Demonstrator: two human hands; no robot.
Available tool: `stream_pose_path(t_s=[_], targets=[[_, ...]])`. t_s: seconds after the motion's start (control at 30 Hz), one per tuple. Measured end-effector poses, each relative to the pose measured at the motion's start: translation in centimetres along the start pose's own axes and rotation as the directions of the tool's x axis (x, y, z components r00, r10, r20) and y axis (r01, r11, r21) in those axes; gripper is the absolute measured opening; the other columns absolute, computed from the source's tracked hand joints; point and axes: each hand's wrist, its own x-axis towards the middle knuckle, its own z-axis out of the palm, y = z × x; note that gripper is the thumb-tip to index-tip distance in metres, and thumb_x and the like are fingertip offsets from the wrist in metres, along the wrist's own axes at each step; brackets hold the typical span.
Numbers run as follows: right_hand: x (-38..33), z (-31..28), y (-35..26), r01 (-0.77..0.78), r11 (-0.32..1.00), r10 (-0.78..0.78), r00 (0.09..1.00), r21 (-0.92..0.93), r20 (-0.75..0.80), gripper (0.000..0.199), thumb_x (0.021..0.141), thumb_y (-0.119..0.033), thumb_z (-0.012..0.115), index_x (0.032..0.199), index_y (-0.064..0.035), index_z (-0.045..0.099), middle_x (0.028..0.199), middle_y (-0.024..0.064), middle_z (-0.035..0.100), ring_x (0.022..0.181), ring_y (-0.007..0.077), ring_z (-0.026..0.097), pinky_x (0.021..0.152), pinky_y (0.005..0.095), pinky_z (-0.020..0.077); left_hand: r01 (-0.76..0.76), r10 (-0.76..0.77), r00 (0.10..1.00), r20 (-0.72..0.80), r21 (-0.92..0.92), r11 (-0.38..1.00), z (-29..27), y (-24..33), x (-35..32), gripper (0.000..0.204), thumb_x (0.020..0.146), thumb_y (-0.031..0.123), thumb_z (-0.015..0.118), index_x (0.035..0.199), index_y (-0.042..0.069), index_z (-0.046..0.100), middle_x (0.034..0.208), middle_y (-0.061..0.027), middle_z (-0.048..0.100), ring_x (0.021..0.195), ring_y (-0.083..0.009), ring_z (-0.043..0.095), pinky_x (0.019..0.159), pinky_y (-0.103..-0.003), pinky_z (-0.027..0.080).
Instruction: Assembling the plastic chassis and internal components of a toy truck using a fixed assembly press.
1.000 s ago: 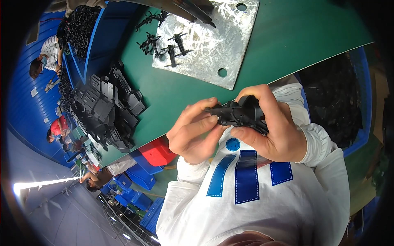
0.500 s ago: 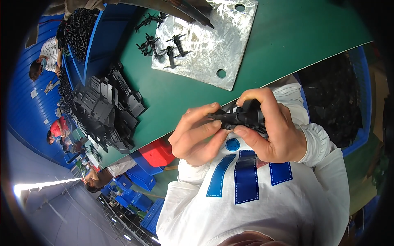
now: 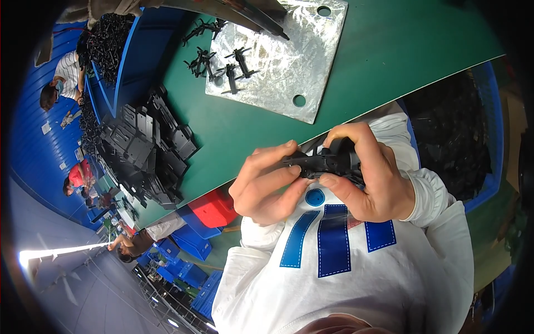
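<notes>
Head view. Nearest: wearer's white top (image 3: 361, 289), blue patches (image 3: 335, 245) on the chest.

Just beyond it, both hands raised in front of the body on one black part (image 3: 325, 163), held off the table, near its near edge. Left hand (image 3: 261, 186) pinches the part's left end between thumb and fingertips. Right hand (image 3: 384, 181) grips the right end, index finger hooked over the far side, thumb pressed along the near side. Part's finer detail too dark to make out; a rounded piece shows at its right end.

Right of the wearer: blue container (image 3: 497, 139) with dark pieces (image 3: 450, 128) inside. Left, below table level: red bin (image 3: 214, 207), blue bins (image 3: 192, 242) beside it.

Beyond the hands: green table (image 3: 400, 50). To the left on it, a heap of flat black pieces (image 3: 144, 133), overlapping. Farther, a scuffed metal plate (image 3: 295, 67) with round holes; small black pieces (image 3: 242, 61) on and beside its left side. Dark rod (image 3: 261, 19) slants above the plate.

Far left: person in a brown top (image 3: 139, 244), person in red (image 3: 80, 173), person in stripes (image 3: 68, 69).
</notes>
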Motion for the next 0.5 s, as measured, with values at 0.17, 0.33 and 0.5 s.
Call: stream_pose_path(t_s=[0.17,0.33,0.5], targets=[[0.08,-0.12,0.11,0.017,0.998,-0.017,1.000,0.059,0.000,0.045,0.089,-0.018,0.073,0.121,0.0044,0.049,0.100,0.0143,0.057,0.066,0.0266,0.065,0.055,0.0334,0.0491,-0.043,0.042,0.999,-0.027,-0.012,0.999,-0.05,0.07,-0.09,0.030,0.065,-0.001,0.088,0.088,-0.004,0.068,0.102,-0.0303,0.069,0.082,-0.0341,0.072,0.071,-0.039,0.060],[0.40,-0.36,-0.05,-0.011,0.991,0.011,1.000,0.134,-0.001,0.044,0.088,-0.020,0.076,0.115,0.0023,0.050,0.085,0.0147,0.061,0.062,0.0296,0.067,0.054,0.0340,0.0503,-0.038,0.037,0.998,-0.044,-0.025,0.999,0.11,0.16,-0.13,0.030,0.065,0.000,0.088,0.086,-0.004,0.067,0.102,-0.0311,0.069,0.081,-0.0334,0.072,0.071,-0.038,0.060],[0.70,-0.86,-0.33,-0.027,0.992,0.022,0.999,0.123,0.037,0.038,0.087,-0.018,0.074,0.108,0.0044,0.050,0.083,0.0131,0.057,0.063,0.0175,0.059,0.057,0.0288,0.0473,-0.037,0.036,0.998,-0.046,-0.014,0.999,0.06,0.18,-0.25,0.030,0.065,0.000,0.088,0.085,-0.004,0.067,0.101,-0.0312,0.069,0.081,-0.0336,0.072,0.071,-0.038,0.060]])
